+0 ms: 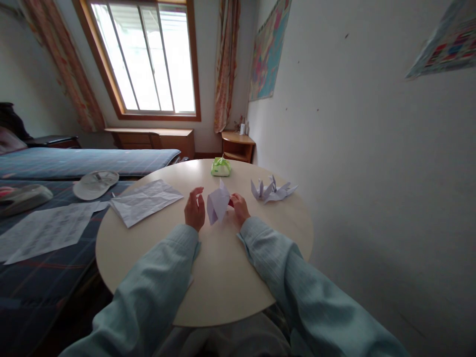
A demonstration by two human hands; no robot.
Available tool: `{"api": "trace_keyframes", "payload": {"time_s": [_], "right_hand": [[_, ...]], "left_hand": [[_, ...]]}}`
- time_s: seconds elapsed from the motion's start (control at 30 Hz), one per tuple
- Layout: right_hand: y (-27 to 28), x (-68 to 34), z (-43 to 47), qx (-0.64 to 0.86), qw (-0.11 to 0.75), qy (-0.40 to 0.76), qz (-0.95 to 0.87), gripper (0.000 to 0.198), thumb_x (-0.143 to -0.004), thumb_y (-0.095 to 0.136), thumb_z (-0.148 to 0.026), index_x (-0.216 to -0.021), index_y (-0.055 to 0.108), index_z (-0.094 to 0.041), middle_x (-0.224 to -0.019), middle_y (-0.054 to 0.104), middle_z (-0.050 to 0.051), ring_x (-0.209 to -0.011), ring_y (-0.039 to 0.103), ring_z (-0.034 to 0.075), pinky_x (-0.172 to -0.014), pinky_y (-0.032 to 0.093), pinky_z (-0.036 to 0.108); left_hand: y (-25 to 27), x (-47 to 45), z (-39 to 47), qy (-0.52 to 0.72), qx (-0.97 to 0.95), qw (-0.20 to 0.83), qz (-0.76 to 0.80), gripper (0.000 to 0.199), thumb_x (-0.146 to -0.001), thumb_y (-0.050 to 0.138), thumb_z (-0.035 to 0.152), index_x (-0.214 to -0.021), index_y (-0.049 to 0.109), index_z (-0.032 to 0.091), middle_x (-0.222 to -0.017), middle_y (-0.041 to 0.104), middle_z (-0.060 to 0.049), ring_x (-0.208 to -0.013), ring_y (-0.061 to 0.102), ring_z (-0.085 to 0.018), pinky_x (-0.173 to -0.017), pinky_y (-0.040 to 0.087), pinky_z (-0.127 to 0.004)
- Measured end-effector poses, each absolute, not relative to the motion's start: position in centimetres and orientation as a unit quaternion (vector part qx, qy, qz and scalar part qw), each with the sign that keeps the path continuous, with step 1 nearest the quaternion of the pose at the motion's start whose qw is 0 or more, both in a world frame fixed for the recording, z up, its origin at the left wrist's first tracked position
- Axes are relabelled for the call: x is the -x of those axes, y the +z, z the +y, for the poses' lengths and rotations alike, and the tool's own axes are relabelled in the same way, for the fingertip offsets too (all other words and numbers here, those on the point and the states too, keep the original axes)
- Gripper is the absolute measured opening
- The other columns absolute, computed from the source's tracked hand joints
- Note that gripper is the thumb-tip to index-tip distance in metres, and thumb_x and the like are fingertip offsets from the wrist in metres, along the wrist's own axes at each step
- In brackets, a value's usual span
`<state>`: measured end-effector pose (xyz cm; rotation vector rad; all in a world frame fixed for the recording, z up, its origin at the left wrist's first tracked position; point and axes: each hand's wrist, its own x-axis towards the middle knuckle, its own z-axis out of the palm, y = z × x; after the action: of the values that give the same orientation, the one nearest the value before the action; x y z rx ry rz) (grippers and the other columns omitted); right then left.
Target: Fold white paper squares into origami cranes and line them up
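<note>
A partly folded piece of white paper [218, 203] is held up over the middle of the round table [223, 277]. My right hand [240, 208] pinches its right edge between thumb and fingers. Just left of the paper is my left hand [195, 208], its fingers curved and apart, with a gap between them and the paper. Several folded paper cranes [273, 191] sit close together to the right of my right hand. Creased white sheets [147, 198] lie on the table to the left of my left hand.
A green tissue pack [220, 167] stands at the table's far side. To the left is a bed [74, 270] with printed sheets [52, 230] and a white cap [95, 184] on it. A white wall [372, 198] rises close on the right.
</note>
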<state>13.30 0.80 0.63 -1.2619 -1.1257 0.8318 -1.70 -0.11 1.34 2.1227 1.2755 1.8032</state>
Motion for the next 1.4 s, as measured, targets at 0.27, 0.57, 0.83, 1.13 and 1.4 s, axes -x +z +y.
{"api": "trace_keyframes", "payload": {"time_s": [0.27, 0.57, 0.83, 1.13, 1.4], "right_hand": [[0.6, -12.6, 0.5, 0.452, 0.585, 0.523, -0.424, 0.008, -0.068, 0.037, -0.019, -0.066, 0.044, -0.016, -0.058, 0.057, -0.001, -0.056, 0.056, 0.01, -0.061, 0.046, 0.023], [0.5, -13.1, 0.1, 0.572, 0.519, 0.363, -0.521, 0.014, -0.066, 0.04, -0.019, -0.055, 0.048, -0.017, -0.047, 0.054, -0.003, -0.044, 0.049, 0.009, -0.046, 0.04, 0.019], [0.1, -13.5, 0.7, 0.592, 0.542, 0.314, -0.507, 0.028, -0.074, 0.036, -0.037, -0.062, 0.052, -0.018, -0.055, 0.057, 0.0, -0.056, 0.054, 0.012, -0.055, 0.042, 0.022], [-1.6, -14.2, 2.4, 0.589, 0.586, 0.35, -0.433, 0.019, -0.061, 0.053, -0.034, -0.069, 0.049, -0.018, -0.059, 0.055, -0.003, -0.057, 0.053, 0.011, -0.055, 0.042, 0.023], [-1.1, -13.9, 2.0, 0.537, 0.615, 0.378, -0.437, 0.017, -0.053, 0.05, -0.017, -0.069, 0.043, -0.018, -0.063, 0.054, -0.004, -0.058, 0.051, 0.009, -0.057, 0.041, 0.021]], "left_hand": [[1.6, 1.6, -0.7, 0.488, -0.787, 0.082, 0.369, 0.037, -0.086, 0.022, 0.032, -0.1, 0.054, 0.019, -0.103, 0.06, -0.005, -0.099, 0.052, -0.013, -0.087, 0.041, -0.028], [0.8, 1.0, 0.2, 0.36, -0.861, 0.099, 0.346, 0.037, -0.083, 0.033, 0.034, -0.108, 0.055, 0.017, -0.114, 0.055, -0.006, -0.113, 0.043, -0.017, -0.098, 0.033, -0.035], [0.3, 1.0, 0.4, 0.328, -0.881, 0.121, 0.318, 0.048, -0.082, 0.033, 0.043, -0.12, 0.044, 0.016, -0.126, 0.044, -0.007, -0.12, 0.034, -0.018, -0.102, 0.028, -0.035], [0.4, 1.1, 0.3, 0.34, -0.883, 0.13, 0.295, 0.049, -0.083, 0.03, 0.044, -0.117, 0.048, 0.014, -0.124, 0.046, -0.009, -0.119, 0.035, -0.02, -0.101, 0.029, -0.038], [1.3, 1.4, -0.1, 0.382, -0.871, 0.069, 0.301, 0.038, -0.083, 0.036, 0.037, -0.113, 0.05, 0.019, -0.121, 0.049, -0.005, -0.119, 0.036, -0.019, -0.098, 0.03, -0.039]]}}
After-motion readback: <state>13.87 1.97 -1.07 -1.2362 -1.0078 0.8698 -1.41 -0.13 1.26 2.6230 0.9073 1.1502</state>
